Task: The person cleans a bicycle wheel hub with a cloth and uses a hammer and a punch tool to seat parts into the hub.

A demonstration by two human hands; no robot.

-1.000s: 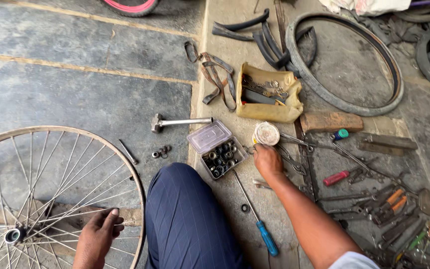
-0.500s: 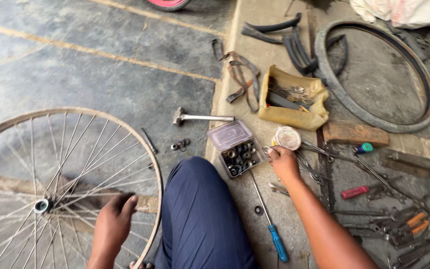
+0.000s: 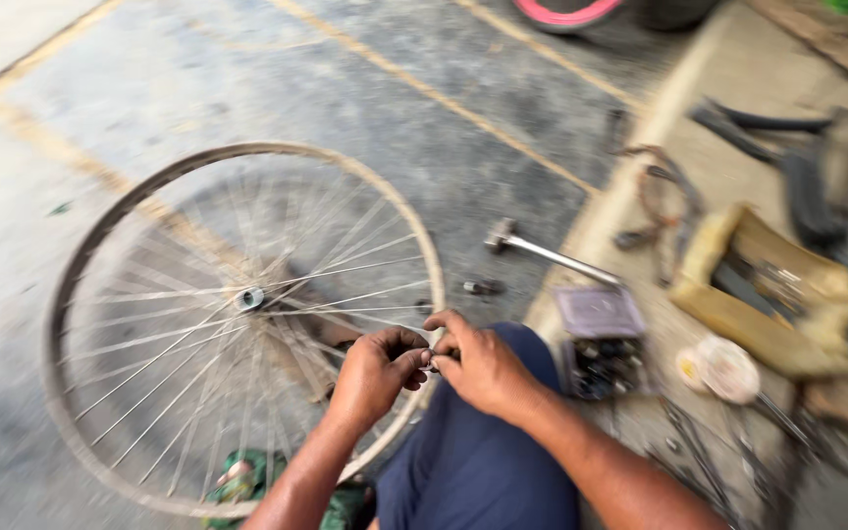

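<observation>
- I am squatting over a bare spoked bicycle wheel (image 3: 238, 324) lying flat on the concrete floor (image 3: 365, 108), with my blue-trousered knee (image 3: 488, 451) at six o'clock.
- My left hand (image 3: 377, 371) and right hand (image 3: 481, 365) are meeting fingertip to fingertip at the rim's four o'clock edge.
- Both hands are curling nearly closed, pinching one small metal part (image 3: 431, 364); motion blur is hiding what kind it is.
- The wheel's hub (image 3: 249, 297) is sitting at ten o'clock from my hands.
- A hammer (image 3: 542, 252) is lying at one o'clock, and an open box of small parts (image 3: 601, 339) at three o'clock.
- A yellow tray of tools (image 3: 768, 294) is resting further out at two o'clock.
- To my mind, doing this well is calling for a steady wheel and a firm pinch, so the tiny piece is not slipping away between the spokes.
</observation>
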